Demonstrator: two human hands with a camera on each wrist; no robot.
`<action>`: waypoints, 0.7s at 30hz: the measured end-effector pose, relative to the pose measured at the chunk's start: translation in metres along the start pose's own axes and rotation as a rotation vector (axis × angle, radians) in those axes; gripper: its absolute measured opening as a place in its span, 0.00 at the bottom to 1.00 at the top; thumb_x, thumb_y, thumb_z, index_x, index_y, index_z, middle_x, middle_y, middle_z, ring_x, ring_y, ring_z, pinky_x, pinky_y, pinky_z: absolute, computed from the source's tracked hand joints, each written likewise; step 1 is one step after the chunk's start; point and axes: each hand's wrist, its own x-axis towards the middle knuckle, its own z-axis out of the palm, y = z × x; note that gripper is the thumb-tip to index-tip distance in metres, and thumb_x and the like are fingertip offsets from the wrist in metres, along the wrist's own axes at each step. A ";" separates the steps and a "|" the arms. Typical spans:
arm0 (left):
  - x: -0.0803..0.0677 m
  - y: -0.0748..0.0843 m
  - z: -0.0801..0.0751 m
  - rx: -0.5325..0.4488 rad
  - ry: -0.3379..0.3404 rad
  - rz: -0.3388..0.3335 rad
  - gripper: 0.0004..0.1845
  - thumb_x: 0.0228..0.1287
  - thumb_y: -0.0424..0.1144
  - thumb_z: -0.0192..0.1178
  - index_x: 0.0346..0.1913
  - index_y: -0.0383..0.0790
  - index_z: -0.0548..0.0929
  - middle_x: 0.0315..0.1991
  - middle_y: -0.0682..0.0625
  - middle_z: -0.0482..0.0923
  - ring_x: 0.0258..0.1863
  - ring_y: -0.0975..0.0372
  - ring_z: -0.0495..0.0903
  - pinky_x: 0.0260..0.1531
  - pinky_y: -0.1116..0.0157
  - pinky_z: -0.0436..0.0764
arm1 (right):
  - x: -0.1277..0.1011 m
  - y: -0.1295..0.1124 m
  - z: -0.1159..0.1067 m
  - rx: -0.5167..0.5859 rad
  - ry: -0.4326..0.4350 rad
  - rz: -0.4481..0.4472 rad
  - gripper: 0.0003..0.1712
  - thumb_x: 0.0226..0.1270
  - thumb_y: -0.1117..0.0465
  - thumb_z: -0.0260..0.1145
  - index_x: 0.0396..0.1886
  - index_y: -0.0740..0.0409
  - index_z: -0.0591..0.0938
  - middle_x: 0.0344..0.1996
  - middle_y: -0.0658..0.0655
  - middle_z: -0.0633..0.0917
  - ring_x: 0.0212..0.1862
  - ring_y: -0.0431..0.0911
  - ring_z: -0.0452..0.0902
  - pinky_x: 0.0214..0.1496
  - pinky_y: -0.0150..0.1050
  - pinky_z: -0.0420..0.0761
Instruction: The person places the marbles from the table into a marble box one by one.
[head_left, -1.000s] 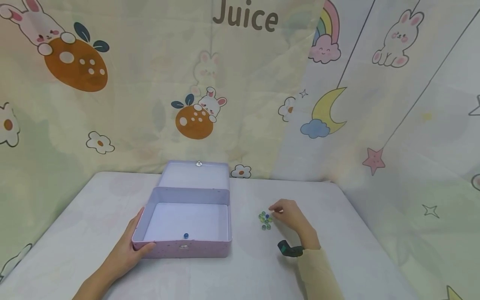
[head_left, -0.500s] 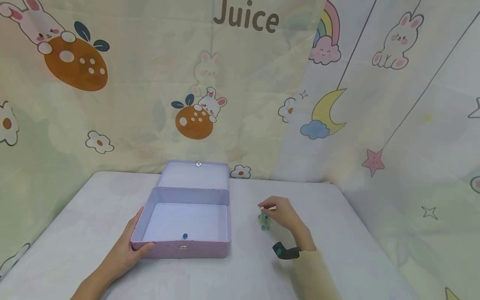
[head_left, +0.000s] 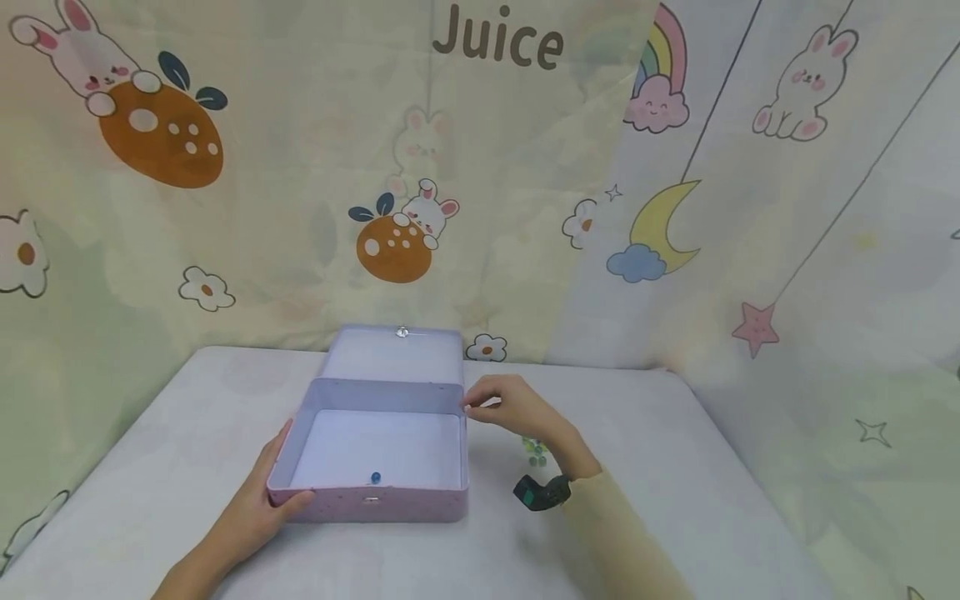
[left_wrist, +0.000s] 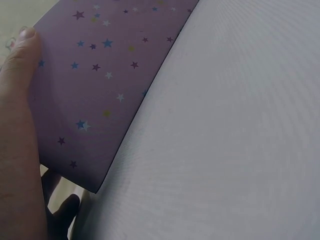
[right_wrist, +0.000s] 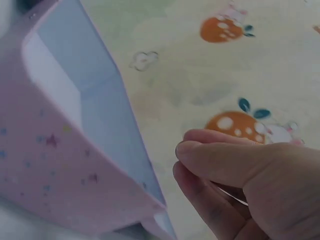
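A pale purple metal box (head_left: 405, 506) stands with its lid (head_left: 397, 357) laid back behind it; small stars dot its outer wall (left_wrist: 95, 82) in the left wrist view. One blue glass marble (head_left: 376, 477) lies inside by the front wall. My left hand (head_left: 251, 500) grips the front left corner, thumb along the front. My right hand (head_left: 517, 406) is just outside the back right rim of the box, thumb and fingertips pinched together on a tiny pale marble that the fingers mostly hide. Several green marbles (head_left: 537, 457) sit on the table, partly behind my right wrist.
A white cloth covers the table (head_left: 637, 417). Behind it hangs a curtain (head_left: 517, 250) printed with rabbits and oranges. A black wrist device (head_left: 542, 493) is on the right forearm, below the cream sleeve (head_left: 615, 521).
My right hand has lifted away from the marble group and moved left to the box's rim, fingertips pinched. The left hand keeps its grip on the box.
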 end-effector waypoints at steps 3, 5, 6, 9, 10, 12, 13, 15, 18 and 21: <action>0.001 0.001 0.001 -0.011 -0.008 -0.002 0.54 0.55 0.41 0.66 0.76 0.53 0.39 0.73 0.40 0.48 0.65 0.39 0.57 0.65 0.51 0.58 | 0.017 -0.012 0.005 -0.005 -0.109 -0.017 0.09 0.63 0.62 0.66 0.42 0.53 0.87 0.39 0.45 0.84 0.44 0.38 0.79 0.47 0.32 0.81; 0.001 0.001 0.001 -0.022 -0.011 -0.002 0.55 0.55 0.41 0.66 0.76 0.53 0.38 0.73 0.39 0.48 0.66 0.37 0.56 0.61 0.39 0.57 | 0.029 -0.019 0.009 -0.037 -0.167 -0.022 0.09 0.62 0.62 0.66 0.41 0.51 0.87 0.38 0.44 0.84 0.43 0.36 0.79 0.47 0.29 0.80; 0.001 0.000 0.000 -0.023 -0.010 -0.003 0.55 0.55 0.41 0.66 0.76 0.53 0.38 0.73 0.38 0.47 0.66 0.36 0.55 0.59 0.36 0.57 | 0.034 -0.022 0.012 -0.059 -0.192 -0.024 0.09 0.62 0.62 0.66 0.41 0.51 0.87 0.38 0.44 0.85 0.43 0.36 0.79 0.47 0.28 0.79; 0.000 -0.001 0.000 -0.009 0.000 -0.003 0.55 0.54 0.41 0.67 0.76 0.53 0.39 0.73 0.39 0.48 0.68 0.39 0.53 0.66 0.46 0.54 | 0.049 -0.028 0.022 -0.142 -0.263 -0.019 0.08 0.62 0.61 0.67 0.40 0.50 0.88 0.36 0.42 0.85 0.41 0.33 0.79 0.46 0.26 0.78; 0.000 -0.001 -0.001 -0.002 0.004 0.000 0.55 0.55 0.41 0.67 0.76 0.53 0.39 0.73 0.39 0.48 0.69 0.42 0.53 0.68 0.54 0.53 | 0.053 -0.029 0.026 -0.168 -0.287 -0.016 0.08 0.62 0.61 0.67 0.40 0.51 0.88 0.35 0.41 0.85 0.40 0.32 0.79 0.45 0.25 0.78; -0.001 -0.001 -0.002 0.009 0.011 0.005 0.54 0.55 0.41 0.67 0.76 0.54 0.39 0.74 0.41 0.49 0.71 0.52 0.52 0.66 0.71 0.49 | 0.061 -0.031 0.033 -0.203 -0.332 -0.001 0.09 0.62 0.61 0.67 0.41 0.52 0.88 0.34 0.41 0.85 0.38 0.32 0.78 0.44 0.25 0.78; -0.001 -0.001 -0.002 0.010 0.012 0.007 0.54 0.55 0.41 0.66 0.76 0.54 0.40 0.74 0.41 0.49 0.71 0.57 0.52 0.63 0.78 0.47 | 0.064 -0.032 0.036 -0.218 -0.352 0.008 0.09 0.62 0.61 0.67 0.41 0.53 0.87 0.34 0.41 0.85 0.38 0.32 0.78 0.43 0.25 0.78; -0.002 0.001 -0.002 0.003 0.008 0.010 0.54 0.56 0.41 0.66 0.76 0.54 0.39 0.74 0.41 0.48 0.71 0.64 0.51 0.58 0.83 0.44 | 0.070 -0.033 0.041 -0.236 -0.380 0.027 0.09 0.62 0.61 0.67 0.41 0.53 0.88 0.33 0.41 0.86 0.37 0.32 0.77 0.42 0.24 0.77; -0.002 0.003 -0.002 -0.010 -0.002 0.007 0.53 0.56 0.42 0.65 0.76 0.54 0.39 0.74 0.41 0.47 0.72 0.62 0.50 0.61 0.79 0.44 | 0.077 -0.031 0.047 -0.260 -0.412 0.039 0.08 0.61 0.62 0.67 0.40 0.52 0.88 0.33 0.42 0.86 0.36 0.33 0.77 0.42 0.24 0.77; -0.002 0.004 0.000 -0.021 -0.009 -0.002 0.53 0.57 0.42 0.65 0.76 0.54 0.39 0.74 0.41 0.47 0.72 0.59 0.50 0.66 0.70 0.46 | 0.082 -0.027 0.051 -0.276 -0.435 0.051 0.08 0.61 0.62 0.68 0.38 0.51 0.88 0.33 0.42 0.86 0.36 0.32 0.77 0.42 0.25 0.77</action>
